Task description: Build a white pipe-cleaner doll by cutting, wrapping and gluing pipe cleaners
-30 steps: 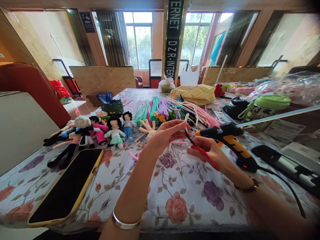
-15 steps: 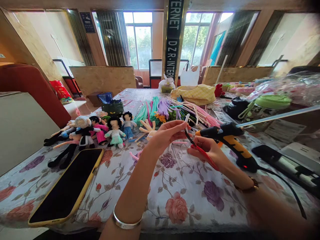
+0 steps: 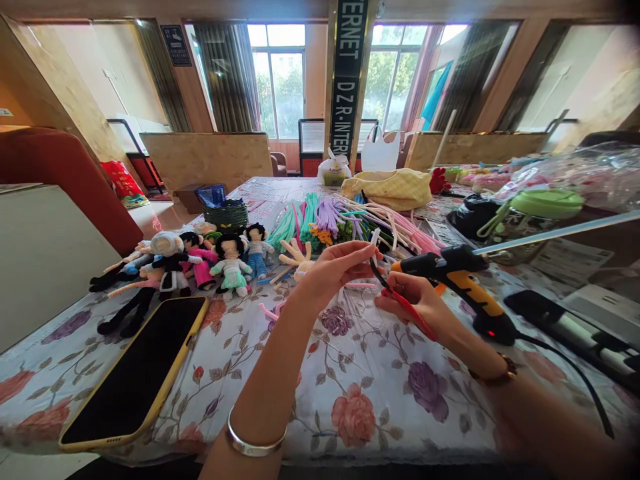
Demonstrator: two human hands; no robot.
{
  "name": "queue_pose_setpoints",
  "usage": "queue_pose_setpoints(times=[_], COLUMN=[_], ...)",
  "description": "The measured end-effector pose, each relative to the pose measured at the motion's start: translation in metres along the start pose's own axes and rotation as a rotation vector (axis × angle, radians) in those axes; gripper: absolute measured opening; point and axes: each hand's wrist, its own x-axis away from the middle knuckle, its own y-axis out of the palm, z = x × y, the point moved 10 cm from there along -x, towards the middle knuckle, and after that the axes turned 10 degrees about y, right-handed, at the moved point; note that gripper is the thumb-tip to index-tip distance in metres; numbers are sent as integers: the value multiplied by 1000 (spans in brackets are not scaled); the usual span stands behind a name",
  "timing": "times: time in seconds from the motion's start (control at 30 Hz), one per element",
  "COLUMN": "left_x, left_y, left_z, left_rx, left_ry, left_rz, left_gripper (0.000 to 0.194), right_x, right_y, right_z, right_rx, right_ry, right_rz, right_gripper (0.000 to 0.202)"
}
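My left hand (image 3: 345,263) is closed in a pinch at the middle of the view, with a short white fuzzy stem (image 3: 375,236) sticking up from its fingertips. My right hand (image 3: 417,303) wraps around a red-handled tool (image 3: 413,315). The tool's dark, narrow end reaches up to the left fingertips; whether it is scissors or pliers I cannot make out. Just right of the hands lies a black and yellow glue gun (image 3: 457,277) with a clear glue stick out of its back and a red light on its grip. Behind the left hand rests a pale, many-limbed fuzzy figure (image 3: 299,260).
Several fuzzy dolls (image 3: 230,263) cluster at the left, above a yellow-cased phone (image 3: 135,373). Bundles of coloured pipe cleaners (image 3: 327,217) lie behind the hands. A yellow checked pouch (image 3: 387,189) is farther back. On the right are a green-lidded jar (image 3: 540,207) and a black cable (image 3: 570,363).
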Motion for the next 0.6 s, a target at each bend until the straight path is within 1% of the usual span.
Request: queue_pose_setpoints(times=[0.3, 0.6], left_x=[0, 0], left_y=[1, -1], left_z=[0, 4], left_rx=[11, 37], left_ry=[-4, 18], left_rz=[0, 14], left_gripper=[19, 19], right_x=[0, 1], right_y=[-2, 5], right_z=[1, 0], right_rx=[6, -29], right_ry=[5, 21], right_rz=[16, -37], right_gripper=[46, 43])
